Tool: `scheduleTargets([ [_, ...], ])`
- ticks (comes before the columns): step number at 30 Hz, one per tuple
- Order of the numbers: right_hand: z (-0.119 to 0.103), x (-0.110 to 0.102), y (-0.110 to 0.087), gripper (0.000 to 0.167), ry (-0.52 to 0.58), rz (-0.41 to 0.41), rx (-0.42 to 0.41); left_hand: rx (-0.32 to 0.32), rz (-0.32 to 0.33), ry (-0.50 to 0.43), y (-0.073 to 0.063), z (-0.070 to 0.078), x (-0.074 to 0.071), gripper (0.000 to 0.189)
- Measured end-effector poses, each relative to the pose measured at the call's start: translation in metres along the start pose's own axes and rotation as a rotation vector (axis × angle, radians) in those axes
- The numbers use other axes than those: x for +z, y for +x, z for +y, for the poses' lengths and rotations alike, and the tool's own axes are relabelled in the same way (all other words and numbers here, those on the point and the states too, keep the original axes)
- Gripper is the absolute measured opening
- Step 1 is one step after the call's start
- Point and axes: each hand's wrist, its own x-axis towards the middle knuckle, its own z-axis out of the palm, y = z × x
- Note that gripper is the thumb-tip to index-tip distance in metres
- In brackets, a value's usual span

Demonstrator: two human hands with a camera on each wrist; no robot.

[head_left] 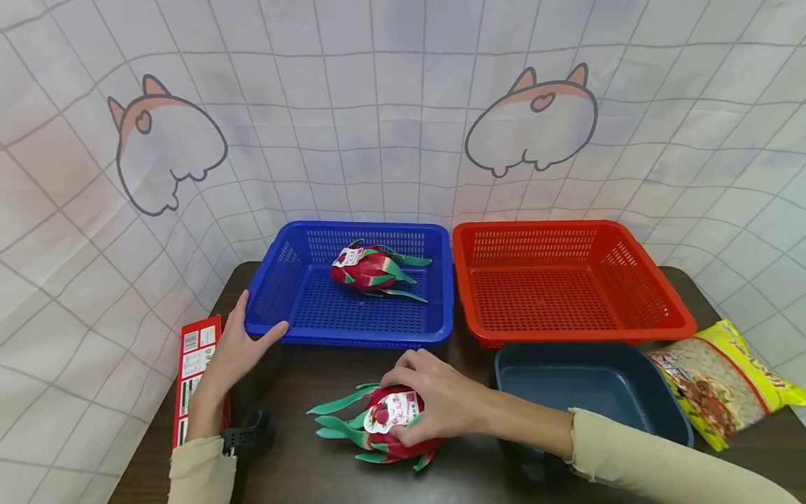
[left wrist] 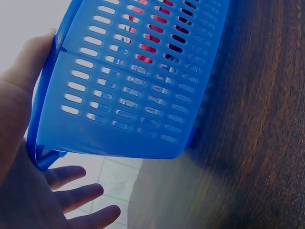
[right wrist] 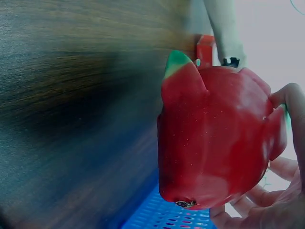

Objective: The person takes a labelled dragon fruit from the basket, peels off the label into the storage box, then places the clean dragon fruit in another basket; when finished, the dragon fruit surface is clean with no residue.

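My right hand (head_left: 434, 395) grips a red dragon fruit (head_left: 384, 448) with green leaf tips and a white label, thumb on the near side and fingers over the far side. In the right wrist view the fruit's red body (right wrist: 214, 138) fills the middle, above the table. My left hand (head_left: 242, 343) touches the front left corner of a blue plastic basket (head_left: 352, 334), its fingers spread and fairly straight; the left wrist view shows the hand (left wrist: 28, 157) against the rim. A second dragon fruit (head_left: 371, 269) lies inside that basket.
A red basket (head_left: 579, 334) stands right of the blue one. In front of it is a dark blue tub (head_left: 579, 385), partly behind my right forearm. A yellow food bag (head_left: 724, 385) lies at the right, and a red and white box (head_left: 195, 357) at the left.
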Motion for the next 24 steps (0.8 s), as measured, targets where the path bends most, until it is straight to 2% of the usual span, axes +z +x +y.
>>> scheduleTargets([
  [5, 0.004, 0.007, 0.001, 0.048, -0.005, -0.023, -0.001, -0.009, -0.005, 0.010, -0.002, 0.000, -0.001, 0.106],
  [10, 0.009, 0.010, 0.000, 0.050, -0.035, -0.010, 0.025, 0.004, -0.012, 0.004, 0.002, 0.003, 0.003, 0.106],
  [18, 0.018, 0.016, -0.004, 0.050, -0.034, -0.052, 0.070, 0.004, -0.009, 0.007, 0.002, 0.004, 0.005, 0.107],
  [21, 0.019, 0.016, -0.005, 0.048, -0.037, -0.059, 0.086, 0.026, 0.021, 0.043, 0.001, 0.005, 0.004, 0.106],
  [24, 0.019, 0.017, -0.006, 0.046, -0.057, -0.061, 0.076, 0.079, 0.102, 0.116, -0.003, 0.011, 0.003, 0.103],
])
